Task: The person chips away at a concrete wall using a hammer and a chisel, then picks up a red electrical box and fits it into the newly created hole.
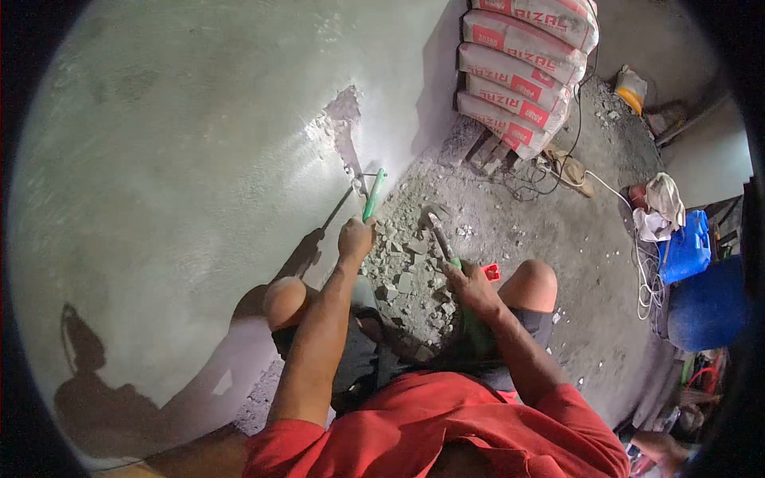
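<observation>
My left hand [356, 239] is closed around a green-handled tool [374, 195] with a thin dark metal piece near its top. The tool overlaps the lower end of a jagged broken-out gap [345, 131] in the plastered wall [199, 151]. My right hand [473, 288] grips a hammer [438, 234], its metal head over the rubble and some green showing near the fingers. A small red open box [491, 272] shows just beside that hand. Broken chunks of plaster and rubble [406, 275] lie on the floor between my knees, below both hands.
Stacked cement bags [522, 68] stand against the wall ahead. Cables [578, 119] run over the dusty floor [574, 231] near a wooden board [572, 171]. On the right are a blue jerrycan [685, 247], a blue drum [708, 307], cloths and coiled white cord [644, 291].
</observation>
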Action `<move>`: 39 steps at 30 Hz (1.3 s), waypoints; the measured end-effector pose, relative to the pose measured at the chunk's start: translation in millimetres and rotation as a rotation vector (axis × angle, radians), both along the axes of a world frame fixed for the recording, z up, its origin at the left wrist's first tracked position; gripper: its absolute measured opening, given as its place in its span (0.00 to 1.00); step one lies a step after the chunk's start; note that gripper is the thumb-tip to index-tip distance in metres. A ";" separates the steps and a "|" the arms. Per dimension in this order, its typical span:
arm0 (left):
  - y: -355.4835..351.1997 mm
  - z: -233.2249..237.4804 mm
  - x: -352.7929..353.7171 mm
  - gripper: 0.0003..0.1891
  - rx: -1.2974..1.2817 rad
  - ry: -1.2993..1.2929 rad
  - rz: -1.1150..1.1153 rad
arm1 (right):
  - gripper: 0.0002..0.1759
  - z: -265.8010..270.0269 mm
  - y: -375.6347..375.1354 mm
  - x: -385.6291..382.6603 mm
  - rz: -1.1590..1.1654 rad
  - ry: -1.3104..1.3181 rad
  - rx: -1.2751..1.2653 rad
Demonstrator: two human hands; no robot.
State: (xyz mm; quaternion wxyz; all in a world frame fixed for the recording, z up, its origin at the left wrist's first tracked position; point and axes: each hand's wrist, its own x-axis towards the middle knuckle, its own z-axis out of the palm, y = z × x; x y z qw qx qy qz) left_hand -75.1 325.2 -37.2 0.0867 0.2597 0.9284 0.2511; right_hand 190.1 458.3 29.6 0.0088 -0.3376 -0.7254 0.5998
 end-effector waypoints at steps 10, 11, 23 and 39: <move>-3.8 -10.6 -9.8 0.24 0.104 -0.068 0.115 | 0.24 13.6 15.4 -52.6 -0.026 0.071 -0.008; -4.1 -6.6 -8.4 0.25 0.128 -0.075 0.120 | 0.23 14.2 17.0 -57.2 -0.004 0.084 0.029; 1.5 15.1 -1.6 0.26 0.091 -0.122 0.147 | 0.24 -62.9 -3.5 -106.3 -0.214 0.313 -0.133; -10.7 -2.4 -5.7 0.17 0.066 -0.091 0.065 | 0.29 -66.3 -9.7 -128.0 -0.253 0.391 -0.152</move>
